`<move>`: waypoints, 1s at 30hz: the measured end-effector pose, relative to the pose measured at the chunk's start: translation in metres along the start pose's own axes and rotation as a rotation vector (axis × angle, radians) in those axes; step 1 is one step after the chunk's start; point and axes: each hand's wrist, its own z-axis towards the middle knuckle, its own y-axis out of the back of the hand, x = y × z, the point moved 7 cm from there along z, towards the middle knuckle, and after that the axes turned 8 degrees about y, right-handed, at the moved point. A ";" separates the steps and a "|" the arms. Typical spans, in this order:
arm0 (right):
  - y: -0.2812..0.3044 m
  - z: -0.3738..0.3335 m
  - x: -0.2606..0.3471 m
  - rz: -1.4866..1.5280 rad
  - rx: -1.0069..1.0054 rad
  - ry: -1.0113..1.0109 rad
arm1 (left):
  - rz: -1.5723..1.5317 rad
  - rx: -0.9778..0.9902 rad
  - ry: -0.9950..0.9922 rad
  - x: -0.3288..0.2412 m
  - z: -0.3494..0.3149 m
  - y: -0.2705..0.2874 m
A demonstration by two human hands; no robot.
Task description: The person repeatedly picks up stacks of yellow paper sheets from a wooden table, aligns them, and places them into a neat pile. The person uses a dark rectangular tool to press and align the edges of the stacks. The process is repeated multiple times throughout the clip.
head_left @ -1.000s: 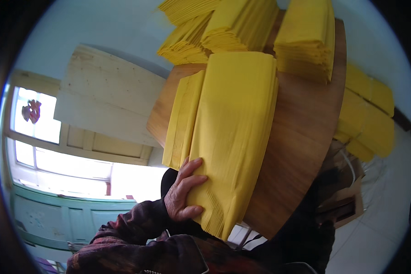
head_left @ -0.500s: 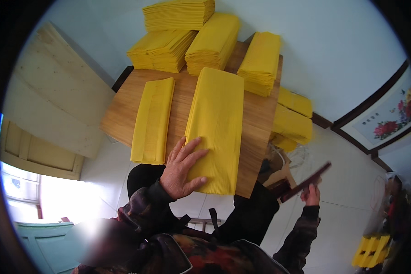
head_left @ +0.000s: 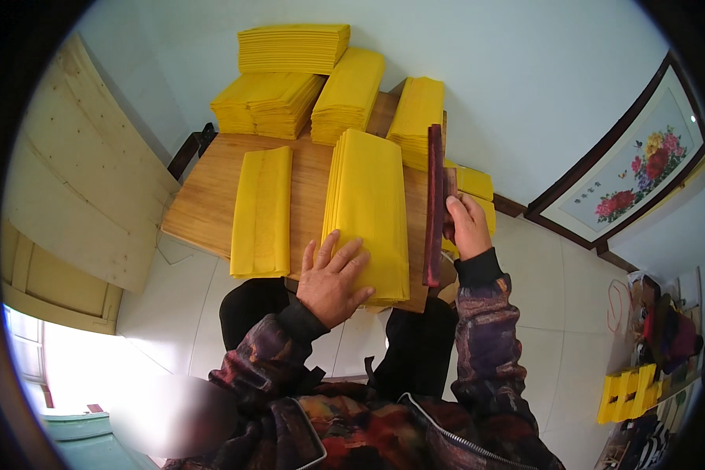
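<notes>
A fanned stack of yellow paper point(head_left: 368, 211) lies lengthwise at the table's near edge. Flat on its lower left part rests my left hand point(head_left: 331, 278), fingers spread. Just right of that stack, my right hand point(head_left: 468, 225) is closed round the handle of a long, narrow dark-red block point(head_left: 433, 207). The block is raised on its side, its long face turned toward the stack. To the left lies a thinner folded yellow paper bundle point(head_left: 262, 211), apart from the stack.
Thick yellow paper piles point(head_left: 266, 102) stand along the back of the wooden table point(head_left: 204, 184). More yellow bundles point(head_left: 478, 188) sit lower, beyond its right side. A pale board point(head_left: 70, 157) leans at the left. A framed flower picture point(head_left: 627, 172) stands against the right wall.
My right hand has brought the dark-red block up from low on the right to beside the stack. My left hand stays on the stack. The view has shifted somewhat.
</notes>
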 end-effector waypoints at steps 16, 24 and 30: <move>-0.085 0.011 -0.065 0.959 -0.077 -0.063 | -1.307 0.041 0.439 0.107 0.067 -0.076; -0.108 0.011 -0.046 0.659 0.009 -0.036 | -1.578 0.040 0.467 0.106 0.055 -0.091; -0.103 0.015 -0.051 0.679 -0.020 -0.133 | -1.575 0.049 0.534 0.105 0.056 -0.096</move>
